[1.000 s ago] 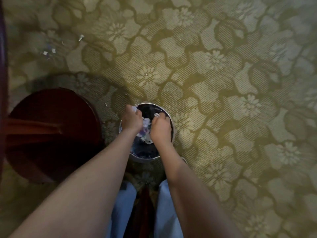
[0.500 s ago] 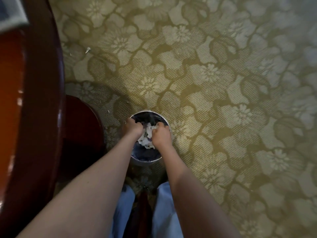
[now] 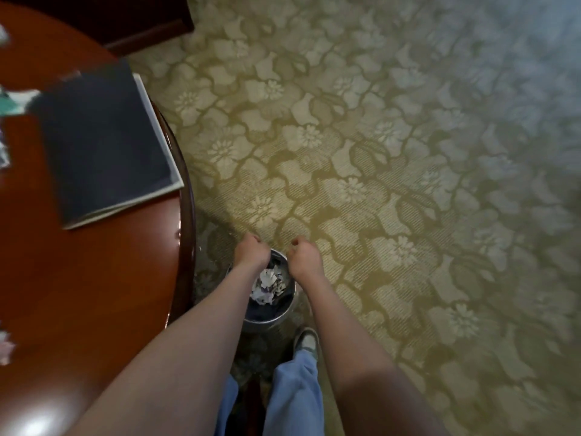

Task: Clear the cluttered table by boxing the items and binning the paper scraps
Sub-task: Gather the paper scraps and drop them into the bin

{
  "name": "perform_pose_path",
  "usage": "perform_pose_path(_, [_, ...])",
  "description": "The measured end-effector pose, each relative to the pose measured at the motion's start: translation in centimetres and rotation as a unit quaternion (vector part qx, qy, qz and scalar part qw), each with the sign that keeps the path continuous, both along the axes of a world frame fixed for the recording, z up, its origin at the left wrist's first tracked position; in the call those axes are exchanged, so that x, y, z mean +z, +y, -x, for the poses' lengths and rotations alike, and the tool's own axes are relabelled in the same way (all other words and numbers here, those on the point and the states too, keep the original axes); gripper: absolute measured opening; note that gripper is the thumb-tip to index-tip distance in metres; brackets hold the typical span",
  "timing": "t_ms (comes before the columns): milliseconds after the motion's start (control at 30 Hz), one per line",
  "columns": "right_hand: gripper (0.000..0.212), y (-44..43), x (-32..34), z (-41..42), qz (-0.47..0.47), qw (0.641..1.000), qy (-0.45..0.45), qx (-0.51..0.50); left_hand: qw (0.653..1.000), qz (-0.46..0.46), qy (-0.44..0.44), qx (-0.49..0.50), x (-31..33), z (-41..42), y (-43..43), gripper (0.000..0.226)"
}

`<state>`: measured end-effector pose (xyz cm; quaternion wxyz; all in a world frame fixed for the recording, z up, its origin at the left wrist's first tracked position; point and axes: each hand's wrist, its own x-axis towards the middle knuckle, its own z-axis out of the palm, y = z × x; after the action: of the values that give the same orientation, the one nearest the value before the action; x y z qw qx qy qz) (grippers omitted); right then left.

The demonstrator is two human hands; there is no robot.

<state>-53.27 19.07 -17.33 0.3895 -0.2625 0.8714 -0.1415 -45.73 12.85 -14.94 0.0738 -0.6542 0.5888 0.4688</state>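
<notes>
The paper scraps (image 3: 267, 284) lie in a white and purple heap inside the bin (image 3: 273, 322). The bin is small, round and shiny. It stands on the carpet (image 3: 408, 184), just beside the right edge of the table (image 3: 94, 278).

The left hand (image 3: 251, 251) and the right hand (image 3: 305, 256) are over the far rim of the bin, a little apart. The fingers of both hands are curled in like loose fists. No paper shows in either hand.

I think this load of scraps is now dropped in, so the binning step for this handful looks done. The job is not over, though. More bits of paper (image 3: 4, 347) sit on the table, far in from its right edge. A dark book (image 3: 100, 143) lies flat close to that right edge. The next move likely calls for turning back to the table and picking up those bits, or taking the book to box it. The scraps are small and light, so they need a careful pinch.

Half a second ago both hands were down in the mouth of the bin, close together and touching the scraps. Now they are lifted and spread apart. The view has swung too, so the table top and the book show.
</notes>
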Motion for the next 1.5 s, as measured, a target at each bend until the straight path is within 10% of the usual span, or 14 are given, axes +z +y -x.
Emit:
perform_pose_path(933, [0.034, -7.4, 20.4, -7.9, 0.146, 0.964, 0.081, 0.208, 0.970, 0.174, 0.156, 0.062, 21.1, -12.1, -4.5, 0.028])
perform_pose_path(1500, [0.052, -6.4, 16.6, -23.8, 0.173, 0.818, 0.065, 0.545, 0.905, 0.299, 0.029, 0.302, 17.8, -31.7, 2.3, 0.029])
